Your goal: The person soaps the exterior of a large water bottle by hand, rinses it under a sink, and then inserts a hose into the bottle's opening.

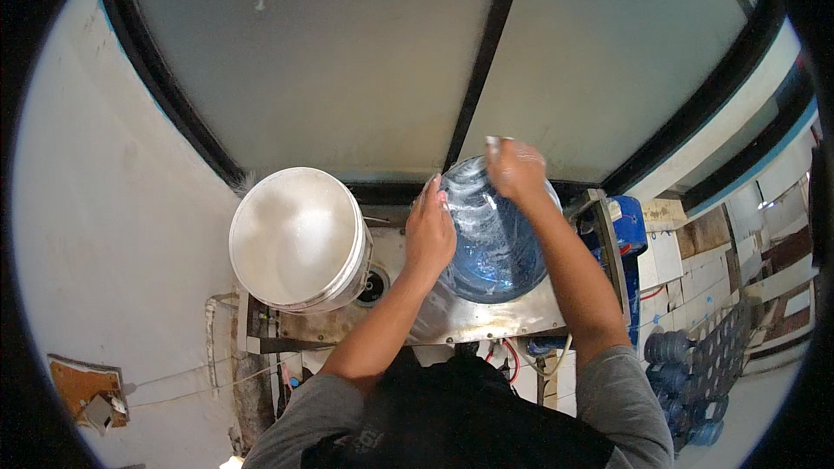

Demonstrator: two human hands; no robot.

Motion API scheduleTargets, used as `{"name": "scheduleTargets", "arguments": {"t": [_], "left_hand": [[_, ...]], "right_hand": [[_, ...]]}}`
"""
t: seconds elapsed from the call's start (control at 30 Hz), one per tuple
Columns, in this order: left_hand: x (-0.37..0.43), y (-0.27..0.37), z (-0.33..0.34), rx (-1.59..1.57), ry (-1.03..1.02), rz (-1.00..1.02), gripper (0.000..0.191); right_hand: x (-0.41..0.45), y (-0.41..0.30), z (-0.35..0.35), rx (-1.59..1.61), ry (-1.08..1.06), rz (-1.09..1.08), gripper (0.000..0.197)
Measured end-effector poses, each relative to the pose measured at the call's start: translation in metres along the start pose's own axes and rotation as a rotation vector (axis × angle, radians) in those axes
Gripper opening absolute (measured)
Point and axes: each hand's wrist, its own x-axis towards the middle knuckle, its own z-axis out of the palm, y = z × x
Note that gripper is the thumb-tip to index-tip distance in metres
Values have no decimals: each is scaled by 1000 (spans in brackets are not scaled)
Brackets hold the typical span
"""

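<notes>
A large clear blue plastic water jug (498,244) stands on the metal counter in front of me, its upper surface streaked with white suds. My left hand (431,228) presses along the jug's left side with fingers extended, steadying it. Above the jug's far edge, my right hand (518,169) is curled and wet with suds. Something white shows at its fingertips; I cannot tell if it is a pad or foam. To the left of my left hand is a white plastic bucket (306,293), tilted towards me, its inside pale.
The metal counter (482,322) has a round drain fitting (373,286) beside the bucket. Behind rises a frosted window (313,65) in a black frame. A blue machine (629,225) stands past the counter's right end. Several water jugs (668,345) lie by a black rack (720,342).
</notes>
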Motion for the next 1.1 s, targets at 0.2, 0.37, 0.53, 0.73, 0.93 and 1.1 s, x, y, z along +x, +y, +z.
{"name": "scheduleTargets", "arguments": {"t": [0.2,0.37,0.53,0.73,0.93,1.1], "left_hand": [[-9,-16,-6,-59,16,-72,42],[-9,-11,-4,-69,25,-33,48],[-2,0,-7,-158,28,-179,46],[0,-7,-5,-127,61,-87,39],[2,11,-12,-297,191,39,42],[68,35,-28,18,56,439,47]], "right_hand": [[-48,7,77,-67,775,-972,33],[-10,17,15,46,252,-253,41],[-36,-14,64,-70,366,-700,47],[-49,47,76,-71,742,-657,40],[-26,-25,53,49,346,-587,38],[-22,-28,100,309,755,-938,32]]}}
